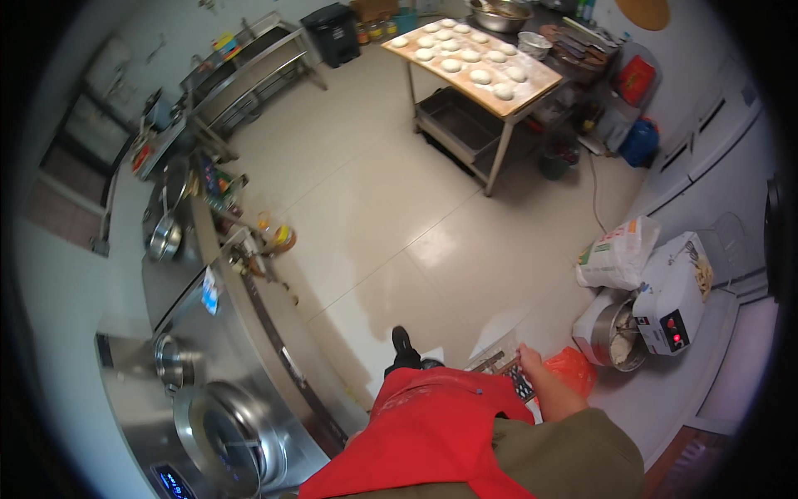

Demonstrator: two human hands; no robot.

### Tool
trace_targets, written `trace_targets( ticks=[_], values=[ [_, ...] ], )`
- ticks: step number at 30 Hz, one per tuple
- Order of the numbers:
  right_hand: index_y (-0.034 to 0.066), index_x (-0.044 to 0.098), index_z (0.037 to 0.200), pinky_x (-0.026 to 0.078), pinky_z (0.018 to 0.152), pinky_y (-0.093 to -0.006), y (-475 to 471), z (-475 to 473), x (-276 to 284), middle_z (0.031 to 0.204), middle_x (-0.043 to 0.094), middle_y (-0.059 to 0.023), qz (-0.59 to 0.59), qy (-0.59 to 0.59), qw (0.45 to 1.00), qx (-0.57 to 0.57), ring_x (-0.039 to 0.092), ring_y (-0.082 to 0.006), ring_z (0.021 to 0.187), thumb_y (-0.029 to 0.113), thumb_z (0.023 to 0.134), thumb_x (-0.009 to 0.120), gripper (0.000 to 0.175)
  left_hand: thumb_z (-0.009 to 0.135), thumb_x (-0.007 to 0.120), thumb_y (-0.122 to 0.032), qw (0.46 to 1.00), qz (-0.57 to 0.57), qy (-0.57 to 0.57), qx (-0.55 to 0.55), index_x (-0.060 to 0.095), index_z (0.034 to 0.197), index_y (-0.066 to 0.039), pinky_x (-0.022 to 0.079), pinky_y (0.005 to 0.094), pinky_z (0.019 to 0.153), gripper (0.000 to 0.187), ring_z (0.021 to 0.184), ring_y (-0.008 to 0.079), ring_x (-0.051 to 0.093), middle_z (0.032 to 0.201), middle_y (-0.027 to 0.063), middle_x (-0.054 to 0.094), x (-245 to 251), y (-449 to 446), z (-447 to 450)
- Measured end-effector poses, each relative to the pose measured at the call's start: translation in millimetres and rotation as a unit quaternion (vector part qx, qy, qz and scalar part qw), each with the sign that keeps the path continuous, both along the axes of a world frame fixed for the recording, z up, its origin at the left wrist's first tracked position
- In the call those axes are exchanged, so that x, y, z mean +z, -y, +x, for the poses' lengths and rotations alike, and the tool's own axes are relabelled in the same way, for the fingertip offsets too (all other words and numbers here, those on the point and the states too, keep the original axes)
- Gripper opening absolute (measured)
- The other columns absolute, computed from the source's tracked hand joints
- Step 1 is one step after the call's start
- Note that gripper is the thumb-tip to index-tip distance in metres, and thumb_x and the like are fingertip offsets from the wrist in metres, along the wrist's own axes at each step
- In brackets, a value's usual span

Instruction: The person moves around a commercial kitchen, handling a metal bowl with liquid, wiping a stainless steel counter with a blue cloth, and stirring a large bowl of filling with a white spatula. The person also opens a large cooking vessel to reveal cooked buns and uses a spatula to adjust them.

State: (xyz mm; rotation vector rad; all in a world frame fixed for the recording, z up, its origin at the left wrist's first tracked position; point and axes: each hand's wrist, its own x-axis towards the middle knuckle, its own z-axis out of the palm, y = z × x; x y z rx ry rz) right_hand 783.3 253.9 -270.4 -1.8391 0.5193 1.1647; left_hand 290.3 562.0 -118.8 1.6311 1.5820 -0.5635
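Observation:
My right hand (530, 358) hangs low at my side, beside my red apron (436, 418). Its fingers look curled, but whether they hold anything is unclear. A black-and-white patterned cloth (522, 384) shows just below it, and a red plastic bag (570, 370) lies to its right. Of my left hand (353, 438) only a sliver shows past the apron's left edge, near the stainless-steel counter (293, 387); the rest is hidden. Ahead, a floured wooden board (530, 84) on a metal-legged table bears several round pieces of dough (480, 77).
A dough mixer (667, 305) with dough in its steel bowl (608, 340) stands at right beside a white sack (617, 252). On the left counter sit a large steel pan (218, 430) and a saucepan (166, 238). Bottles (284, 238) stand on the tiled floor (374, 218); a black bin (333, 34) is farther back.

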Motion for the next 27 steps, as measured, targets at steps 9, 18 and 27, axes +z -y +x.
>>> trace_targets(
  ticks=[9, 18, 27],
  values=[
    [0.0077, 0.070, 0.087, 0.049, 0.059, -0.0426, 35, -8, 37, 0.084, 0.065, -0.0069, -0.147, 0.029, 0.987, 0.049, 0.061, -0.0221, 0.072, 0.021, 0.088, 0.071, 0.014, 0.089, 0.060, -0.029, 0.980, -0.112, -0.041, -0.159, 0.075, 0.111, -0.006, 0.057, 0.0510, 0.092, 0.035, 0.106, 0.0415, 0.071, 0.113, 0.0226, 0.074, -106, -211, 101],
    [0.0007, 0.074, 0.104, 0.056, 0.081, -0.0329, -16, 36, 71, 0.096, 0.075, -0.0104, -0.008, 0.208, 0.974, -0.092, 0.070, -0.0189, 0.090, 0.027, 0.094, 0.074, 0.028, 0.089, 0.058, -0.023, 0.907, 0.175, 0.032, -0.381, 0.077, 0.107, -0.005, 0.055, 0.0501, 0.096, 0.032, 0.108, 0.0438, 0.070, 0.111, 0.0253, 0.073, -102, -456, 382],
    [0.0052, 0.059, 0.145, 0.044, 0.111, -0.0429, 12, 167, 87, 0.147, 0.062, -0.0099, 0.176, -0.183, 0.954, -0.158, 0.056, -0.0266, 0.134, 0.064, 0.096, 0.064, 0.076, 0.096, 0.060, -0.027, 0.891, 0.163, 0.265, -0.332, 0.072, 0.126, -0.004, 0.054, 0.0447, 0.101, 0.039, 0.115, 0.0380, 0.069, 0.120, 0.0205, 0.074, -13, -327, 678]
  ],
)
